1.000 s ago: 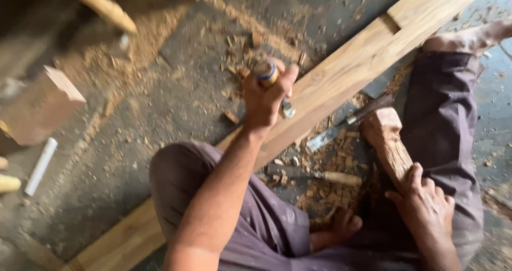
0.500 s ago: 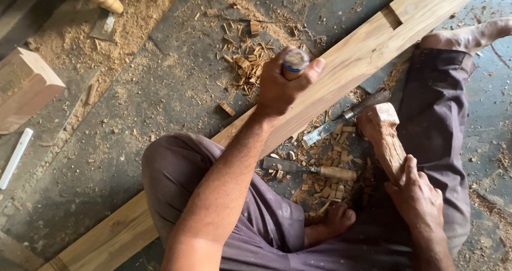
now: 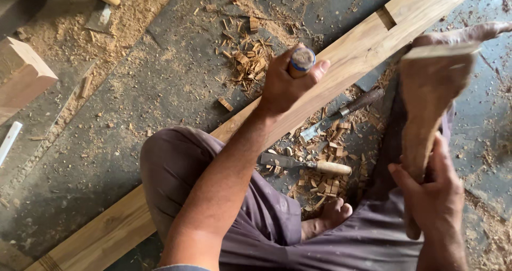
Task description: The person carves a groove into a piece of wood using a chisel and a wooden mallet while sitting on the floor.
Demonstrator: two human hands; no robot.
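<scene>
The chisel stood upright on the long wooden plank, its round handle end showing above the left hand, whose fingers were clenched around the handle. The right hand gripped the lower shaft of a wooden mallet, fingers wrapped tight, the blurred head raised level with the chisel top and apart from it. Two spare chisels lay on the floor among wood chips between the person's legs. A wooden block sat well apart, at the left.
</scene>
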